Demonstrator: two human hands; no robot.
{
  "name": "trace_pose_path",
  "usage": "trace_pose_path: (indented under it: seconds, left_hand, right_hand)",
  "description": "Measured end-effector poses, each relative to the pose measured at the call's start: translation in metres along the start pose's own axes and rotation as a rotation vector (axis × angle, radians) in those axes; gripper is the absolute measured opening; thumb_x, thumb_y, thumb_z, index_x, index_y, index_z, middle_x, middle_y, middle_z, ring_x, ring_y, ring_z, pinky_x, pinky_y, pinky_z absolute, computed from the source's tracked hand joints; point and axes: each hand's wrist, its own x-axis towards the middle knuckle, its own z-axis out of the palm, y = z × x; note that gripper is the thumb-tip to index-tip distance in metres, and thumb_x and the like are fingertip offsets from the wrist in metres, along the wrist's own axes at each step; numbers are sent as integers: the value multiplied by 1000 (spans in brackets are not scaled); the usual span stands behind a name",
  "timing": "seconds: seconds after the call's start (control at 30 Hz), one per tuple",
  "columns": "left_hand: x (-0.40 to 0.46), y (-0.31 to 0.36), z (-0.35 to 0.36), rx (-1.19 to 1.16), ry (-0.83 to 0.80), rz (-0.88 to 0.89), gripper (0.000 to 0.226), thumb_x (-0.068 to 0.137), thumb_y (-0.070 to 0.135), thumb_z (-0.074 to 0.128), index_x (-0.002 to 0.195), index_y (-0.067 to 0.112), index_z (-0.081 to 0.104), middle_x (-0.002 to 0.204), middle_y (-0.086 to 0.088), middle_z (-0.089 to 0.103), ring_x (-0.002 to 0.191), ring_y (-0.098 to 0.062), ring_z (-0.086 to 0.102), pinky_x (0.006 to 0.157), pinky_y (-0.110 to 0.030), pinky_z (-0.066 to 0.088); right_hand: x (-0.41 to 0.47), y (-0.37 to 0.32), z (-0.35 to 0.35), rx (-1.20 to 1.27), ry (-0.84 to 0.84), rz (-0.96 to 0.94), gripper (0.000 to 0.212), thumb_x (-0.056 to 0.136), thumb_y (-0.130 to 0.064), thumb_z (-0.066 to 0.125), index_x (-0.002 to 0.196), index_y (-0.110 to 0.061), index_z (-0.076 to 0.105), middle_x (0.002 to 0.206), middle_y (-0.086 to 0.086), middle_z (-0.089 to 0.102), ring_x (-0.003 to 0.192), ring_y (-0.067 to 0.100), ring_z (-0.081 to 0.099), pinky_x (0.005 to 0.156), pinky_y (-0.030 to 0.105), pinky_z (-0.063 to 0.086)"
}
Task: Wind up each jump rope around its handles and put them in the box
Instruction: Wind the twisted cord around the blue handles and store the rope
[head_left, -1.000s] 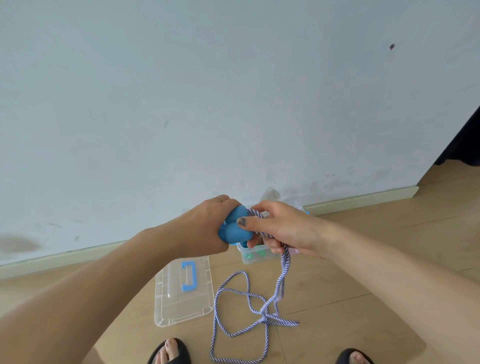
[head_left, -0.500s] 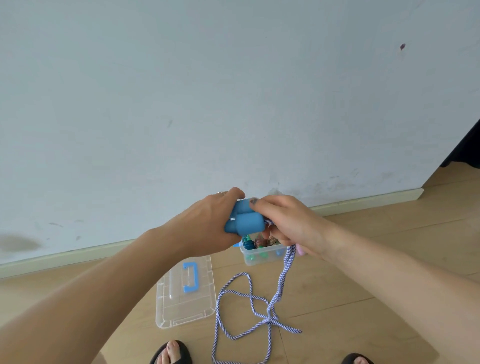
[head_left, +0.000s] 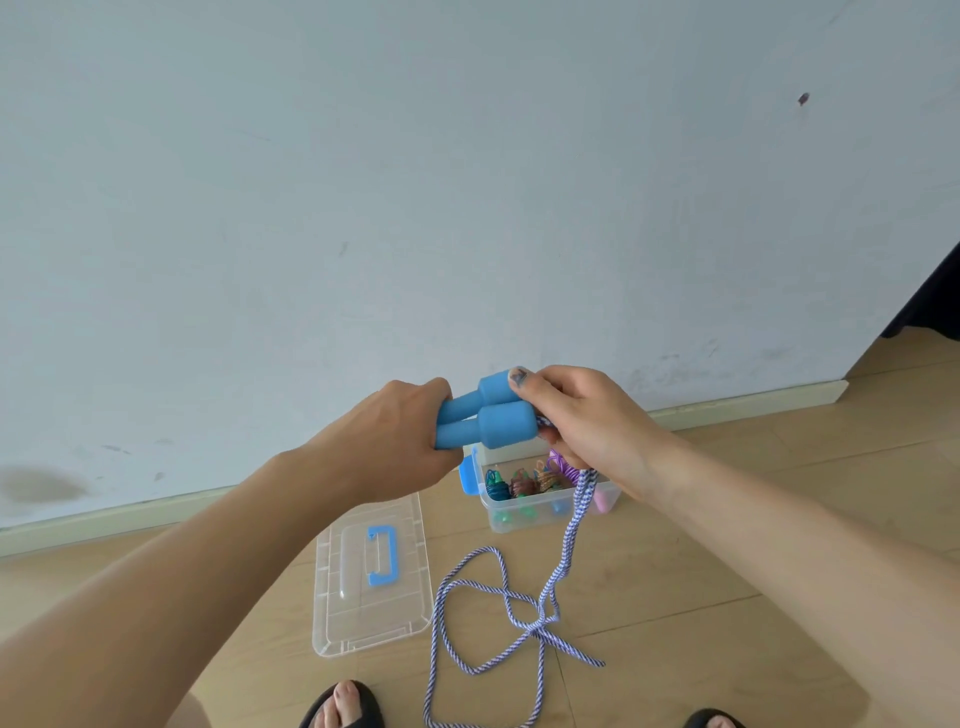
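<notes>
Two blue jump rope handles (head_left: 485, 419) lie side by side in front of me. My left hand (head_left: 395, 439) grips their thin ends. My right hand (head_left: 587, 421) holds the thick ends with the thumb on top and pinches the blue-and-white rope (head_left: 566, 540) where it leaves the handles. The rope hangs down from that hand and lies in loose crossed loops on the wooden floor. Below my hands, by the wall, stands the clear plastic box (head_left: 524, 519) with a blue latch; several wound ropes in different colours sit inside it.
The box's clear lid (head_left: 363, 603) with a blue handle lies on the floor to the left of the box. My feet in dark sandals (head_left: 340, 709) show at the bottom edge. A pale wall (head_left: 467, 182) with a skirting board rises just behind the box.
Both hands have risen a little with the handles, and the handles have turned so their full length shows. The box below has come into view. The rope loops on the floor have barely shifted.
</notes>
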Motion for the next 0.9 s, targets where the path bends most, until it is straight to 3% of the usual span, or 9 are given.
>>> trace_pose_path:
  seconds: [0.1,0.3,0.4,0.5,0.6,0.67,0.73,0.83,0.9]
  left_hand:
    - [0,0,-2,13,22,32,20,82,29,58,76,23,41,67,3,52,60,-17,49,51,-27,36]
    - [-3,2,-10,111,76,6,19,82,37,56,78,26,41,66,4,55,60,-16,53,51,-27,36]
    - [-4,2,-13,120,71,7,18,81,37,55,79,27,41,66,4,55,60,-15,53,51,-27,35]
    - [-5,4,-17,116,81,-12,18,80,35,56,77,27,41,65,4,53,58,-16,51,50,-27,33]
    - [-5,6,-20,59,73,-44,18,79,31,57,72,23,42,62,3,51,55,-18,46,50,-28,34]
    - [-5,5,-22,-43,49,-101,19,78,27,58,70,19,44,61,2,49,54,-19,42,50,-29,33]
    - [-6,4,-21,-199,-2,-198,20,80,24,60,70,15,45,61,1,47,53,-18,39,51,-28,33]
    - [-5,9,-17,-584,-81,-380,17,82,20,62,74,10,50,63,-1,43,53,-18,36,50,-29,32]
    - [0,13,-18,-898,-56,-505,17,83,16,61,73,13,48,63,-1,41,48,-15,34,46,-26,30]
  right_hand:
    - [3,1,-1,80,-3,13,39,101,-39,51,81,-5,55,56,-4,45,38,8,33,42,24,26]
    - [4,1,-3,152,-23,19,44,103,-37,50,88,3,57,52,-3,32,41,12,24,40,23,24]
    - [5,3,-4,149,-1,14,53,102,-40,52,101,13,58,56,2,31,39,11,26,38,19,27]
    - [8,4,-5,130,13,13,58,100,-47,51,101,11,58,56,-1,36,39,7,31,42,25,24]
    - [9,4,-7,73,65,-32,48,102,-47,46,87,-4,62,50,-14,40,41,3,37,46,23,26]
    - [10,5,-9,-35,126,-107,44,103,-46,43,72,-18,55,50,-13,39,47,9,34,50,24,29]
    - [13,8,-10,-180,251,-185,43,104,-42,40,68,-20,45,55,-6,40,52,13,34,54,33,30]
    - [12,9,-1,-339,397,-302,31,105,-34,37,80,-18,44,54,-3,40,51,20,37,54,38,33]
    - [7,8,11,-579,356,-374,24,106,-35,31,94,-21,46,53,-4,41,51,24,44,52,39,35]
